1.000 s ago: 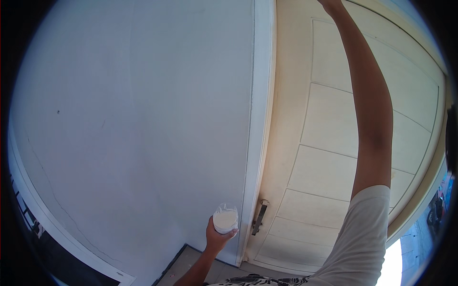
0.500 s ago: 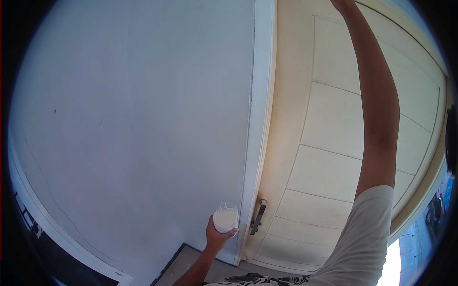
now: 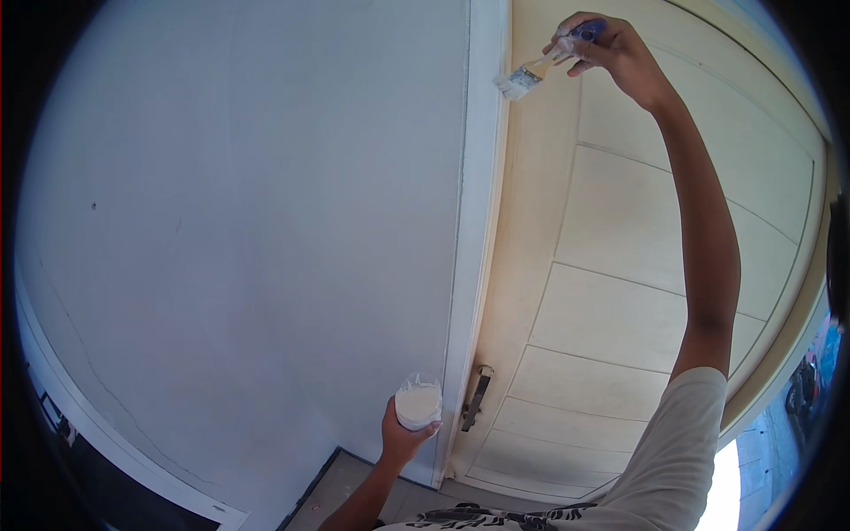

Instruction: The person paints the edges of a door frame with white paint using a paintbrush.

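Note:
High at the upper right, my right hand [image 3: 611, 55] grips a paintbrush [image 3: 535, 73] with a blue-ended handle and white-coated bristles. The bristle tips meet the edge of the white door frame [image 3: 482, 150]; whether they press on it I cannot tell. Paint smears show on my right fingers. Low in the middle, my left hand [image 3: 405, 435] is wrapped around a clear plastic cup [image 3: 419, 403] of white paint, held upright next to the lower frame.
A cream panelled door [image 3: 611, 212] with a dark metal handle [image 3: 476, 400] fills the right. To the left stretches a pale wall [image 3: 292, 212] with a thin crack. Grey floor tiles [image 3: 354, 482] show below, and a bright outdoor strip lies at far right.
My right hand has come down into view with the paintbrush, bristles now at the frame's edge. My left hand and the cup have hardly moved.

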### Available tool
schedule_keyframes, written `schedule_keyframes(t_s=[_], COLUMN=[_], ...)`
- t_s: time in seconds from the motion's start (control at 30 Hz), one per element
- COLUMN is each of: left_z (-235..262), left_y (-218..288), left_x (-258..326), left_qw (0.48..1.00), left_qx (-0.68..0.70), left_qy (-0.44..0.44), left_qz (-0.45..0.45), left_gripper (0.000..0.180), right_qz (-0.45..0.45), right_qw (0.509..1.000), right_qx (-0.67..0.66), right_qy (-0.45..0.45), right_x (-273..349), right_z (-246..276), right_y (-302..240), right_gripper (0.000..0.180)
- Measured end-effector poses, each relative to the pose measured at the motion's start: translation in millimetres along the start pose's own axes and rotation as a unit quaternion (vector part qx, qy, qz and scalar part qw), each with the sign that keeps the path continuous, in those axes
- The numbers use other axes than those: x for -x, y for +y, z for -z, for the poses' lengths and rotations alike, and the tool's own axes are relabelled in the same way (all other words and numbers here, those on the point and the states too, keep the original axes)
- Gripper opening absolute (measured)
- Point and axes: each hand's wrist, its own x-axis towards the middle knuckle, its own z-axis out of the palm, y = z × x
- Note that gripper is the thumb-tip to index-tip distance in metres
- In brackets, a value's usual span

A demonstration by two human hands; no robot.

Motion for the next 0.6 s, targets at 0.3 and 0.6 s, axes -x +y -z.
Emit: schedule_keyframes(t_s=[0.3, 0.6], left_z=[-9, -4], left_y=[-2, -5], left_x=[2, 1], left_qw=[1.0, 1.0], left_qx=[0.015, 0.027], left_qy=[-0.006, -0.002], left_qz=[0.013, 0.005], left_gripper=[0.071, 0.071], right_qz=[0.111, 0.062], right_qw=[0.963, 0.996], right_qx=[-0.036, 0.026], right_qy=[0.245, 0.061], right_x=[-90, 25], right_z=[41, -26], right_y=[3, -14], right_gripper=[0.011, 0.013])
